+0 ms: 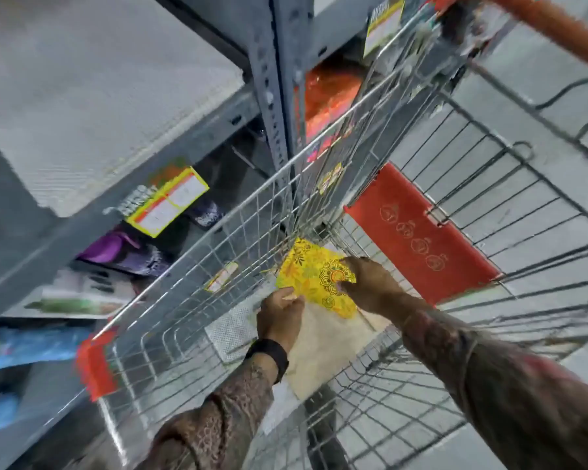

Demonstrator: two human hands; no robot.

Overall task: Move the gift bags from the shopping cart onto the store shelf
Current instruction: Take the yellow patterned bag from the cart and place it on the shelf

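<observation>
Yellow gift bag [314,278] in cart [190,283] corner (wire sides close), both hands' fingers [348,264] pinching its edges

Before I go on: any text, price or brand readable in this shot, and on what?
None is readable.
Shelf-edge price tag: print blurred.
Upper shelf tag: blurred.
Red cart seat flap: round pictograms only, no words.
Yellow gift bag: floral pattern, no lettering.

2 hands [279,313], 1 yellow gift bag [314,278], 1 cart [319,184], 2 price tags [167,201].
</observation>
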